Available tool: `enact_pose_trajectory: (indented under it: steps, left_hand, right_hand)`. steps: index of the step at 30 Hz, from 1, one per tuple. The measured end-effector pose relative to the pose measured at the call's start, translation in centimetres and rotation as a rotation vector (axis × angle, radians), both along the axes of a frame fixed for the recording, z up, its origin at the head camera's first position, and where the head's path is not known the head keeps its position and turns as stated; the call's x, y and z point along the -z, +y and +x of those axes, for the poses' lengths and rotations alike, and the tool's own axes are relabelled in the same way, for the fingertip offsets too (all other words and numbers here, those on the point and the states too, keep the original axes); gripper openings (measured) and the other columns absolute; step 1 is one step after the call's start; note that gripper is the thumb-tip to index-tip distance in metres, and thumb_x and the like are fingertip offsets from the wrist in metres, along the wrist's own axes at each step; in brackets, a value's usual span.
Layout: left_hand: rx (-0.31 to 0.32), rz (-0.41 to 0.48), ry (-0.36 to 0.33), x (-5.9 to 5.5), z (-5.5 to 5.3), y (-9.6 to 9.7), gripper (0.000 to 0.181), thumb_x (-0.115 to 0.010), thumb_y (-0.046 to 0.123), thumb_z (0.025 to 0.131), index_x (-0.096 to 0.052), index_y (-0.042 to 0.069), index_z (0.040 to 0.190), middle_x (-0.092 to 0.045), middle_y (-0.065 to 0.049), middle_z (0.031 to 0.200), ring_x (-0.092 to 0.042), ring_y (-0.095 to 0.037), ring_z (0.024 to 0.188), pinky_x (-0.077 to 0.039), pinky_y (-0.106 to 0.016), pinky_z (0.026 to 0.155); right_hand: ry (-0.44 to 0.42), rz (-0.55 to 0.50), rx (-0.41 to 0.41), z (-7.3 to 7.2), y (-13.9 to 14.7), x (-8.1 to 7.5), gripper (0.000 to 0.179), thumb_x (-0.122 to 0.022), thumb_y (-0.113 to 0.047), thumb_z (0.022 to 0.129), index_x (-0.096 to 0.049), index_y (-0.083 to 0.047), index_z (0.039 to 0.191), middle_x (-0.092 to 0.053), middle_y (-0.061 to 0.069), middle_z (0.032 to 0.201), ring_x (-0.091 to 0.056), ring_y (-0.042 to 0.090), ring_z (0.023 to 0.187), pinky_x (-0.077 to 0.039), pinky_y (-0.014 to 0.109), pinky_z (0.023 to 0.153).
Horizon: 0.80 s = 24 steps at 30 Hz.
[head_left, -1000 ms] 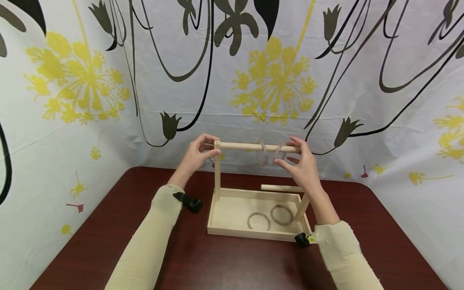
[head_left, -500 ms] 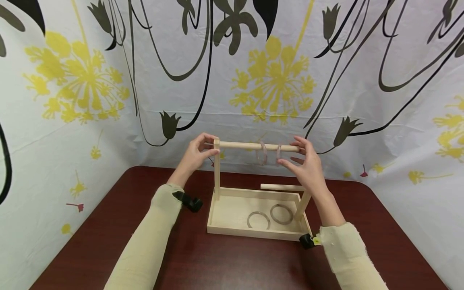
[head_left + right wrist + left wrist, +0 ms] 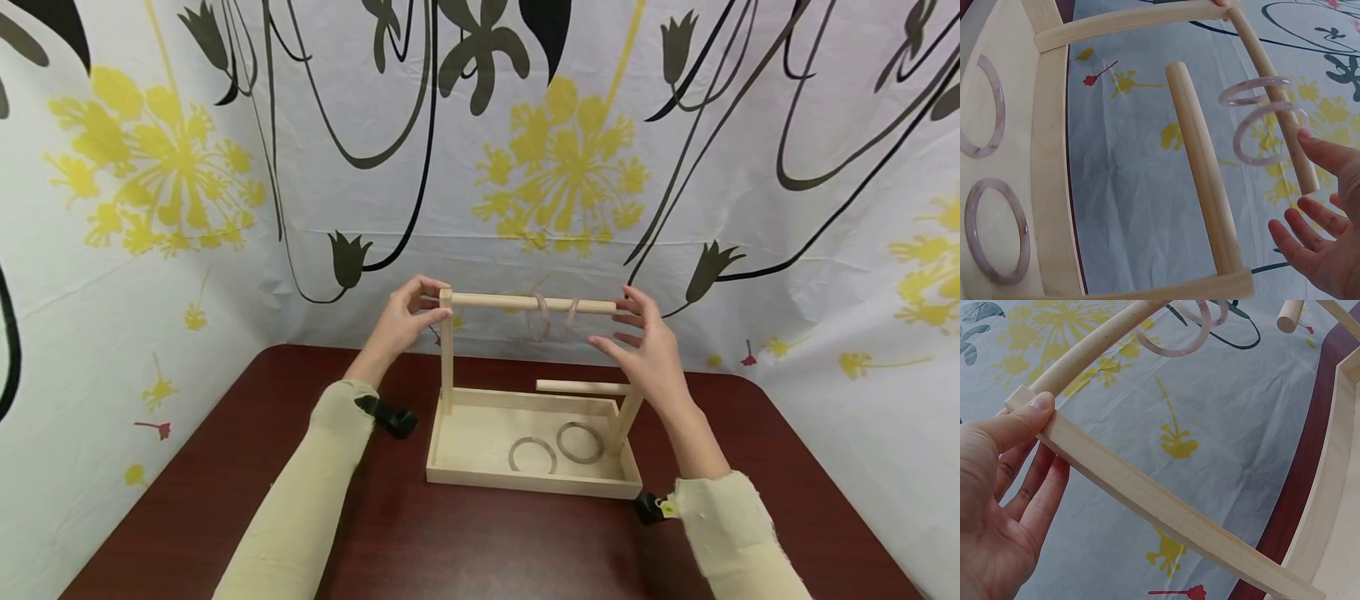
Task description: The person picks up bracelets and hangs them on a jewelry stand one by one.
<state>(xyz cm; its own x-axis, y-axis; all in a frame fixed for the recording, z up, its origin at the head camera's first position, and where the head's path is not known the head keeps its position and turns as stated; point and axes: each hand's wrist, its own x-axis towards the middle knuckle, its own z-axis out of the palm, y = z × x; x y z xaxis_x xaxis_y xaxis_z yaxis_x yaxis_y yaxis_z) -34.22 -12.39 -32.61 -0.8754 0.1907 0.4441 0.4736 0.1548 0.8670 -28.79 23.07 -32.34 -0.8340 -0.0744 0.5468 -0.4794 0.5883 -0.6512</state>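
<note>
A wooden bangle stand has a tray base (image 3: 525, 483), a left post (image 3: 447, 358) and an upper rod (image 3: 495, 301). My left hand (image 3: 401, 325) pinches the top of that post between thumb and fingers. Two pale pinkish translucent bangles hang on the upper rod: an inner bangle (image 3: 1254, 82) and an outer bangle (image 3: 1263, 162). Near the rod's free right end is my right hand (image 3: 651, 354), fingers spread and holding nothing. In the right wrist view its thumb (image 3: 1319, 150) is close to the rod; whether they touch is unclear. A front bangle (image 3: 971, 219) and another bangle (image 3: 1000, 103) lie in the tray.
A shorter right post (image 3: 628, 417) carries a lower rod (image 3: 581, 387) pointing left, with no bangles on it. The stand rests on a dark red table (image 3: 450, 550). Behind hangs a patterned white cloth (image 3: 420, 208). Black wrist cameras (image 3: 386, 417) sit on both sleeves.
My right hand has let go of the outer bangle, which now hangs on the upper rod, and has drawn back to the right. My left hand stays on the post.
</note>
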Motion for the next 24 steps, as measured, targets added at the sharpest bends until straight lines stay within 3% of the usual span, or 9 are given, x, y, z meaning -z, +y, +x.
enact_pose_trajectory:
  steps: [7,19,24]
  left_hand:
    - [-0.004,0.000,-0.012,0.2,0.0,0.1,0.034,-0.070,0.001,0.091,-0.058,-0.003,0.123,-0.060,-0.023,0.119,-0.062,-0.040,0.111,-0.053,-0.047,0.094]
    - [-0.003,0.004,-0.003,0.1,-0.1,0.0,0.034,-0.071,0.002,0.091,-0.058,-0.002,0.122,-0.062,-0.012,0.113,-0.063,-0.037,0.109,-0.055,-0.042,0.090]
    - [0.004,0.007,-0.009,0.0,-0.2,0.0,0.034,-0.070,0.001,0.091,-0.058,-0.002,0.122,-0.061,-0.016,0.116,-0.063,-0.039,0.110,-0.054,-0.042,0.090]
  right_hand:
    - [-0.001,0.011,0.003,0.7,1.0,0.4,0.083,-0.078,-0.014,0.087,-0.029,-0.006,0.154,-0.053,0.021,0.141,-0.055,0.040,0.127,-0.052,0.053,0.098]
    - [-0.017,0.081,0.010,1.6,2.3,1.3,0.070,-0.078,-0.017,0.088,-0.042,-0.005,0.147,-0.054,0.020,0.141,-0.058,0.039,0.123,-0.052,0.053,0.096]
    - [-0.013,0.110,0.015,1.9,2.8,2.1,0.066,-0.079,-0.016,0.087,-0.047,-0.003,0.143,-0.056,0.019,0.140,-0.060,0.036,0.121,-0.053,0.048,0.093]
